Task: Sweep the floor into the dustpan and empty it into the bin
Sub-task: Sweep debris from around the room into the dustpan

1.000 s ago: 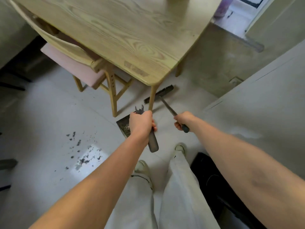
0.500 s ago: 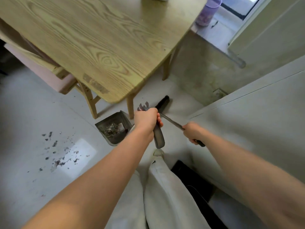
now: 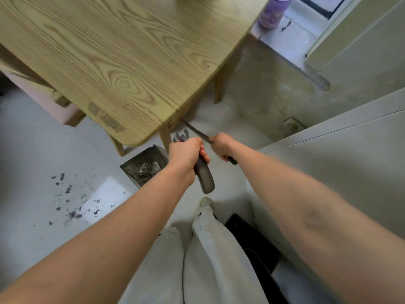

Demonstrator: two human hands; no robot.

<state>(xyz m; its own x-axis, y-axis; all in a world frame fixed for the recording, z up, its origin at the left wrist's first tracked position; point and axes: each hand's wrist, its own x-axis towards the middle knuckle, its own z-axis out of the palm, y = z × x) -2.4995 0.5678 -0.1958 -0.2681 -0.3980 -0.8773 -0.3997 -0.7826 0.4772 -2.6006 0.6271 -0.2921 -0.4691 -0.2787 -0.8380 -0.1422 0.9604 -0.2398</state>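
A pale, glossy floor (image 3: 32, 154) fills the lower left of the view, running under a wooden table (image 3: 122, 62) whose light grained top takes up most of the upper left. A pale wall or cabinet panel (image 3: 350, 163) slants across the right side, and a darker, stained patch of floor lies beyond the table's far leg. At the bottom, the person's light trousers (image 3: 210, 266) hang straight down, with one shoe toe showing just past the hem and a black object (image 3: 252, 238) on the floor beside the leg. A chair with a pink seat (image 3: 50, 102) is tucked at the table's left edge. The dustpan (image 3: 144, 167) sits on the floor beside the near table leg, its tray holding a heap of dark debris; its dark handle rises to the left hand (image 3: 186, 150), whose fingers are wrapped tightly round it, the handle's end sticking out below the fist. Just beside it, the right hand (image 3: 222, 144) is clenched round the thin broom handle (image 3: 195, 131), which angles away under the table corner; the brush head is hidden. Scattered dark crumbs (image 3: 72, 200) remain on the floor left of the dustpan, well apart from it. A small purple bin (image 3: 271, 13) stands far off past the table.
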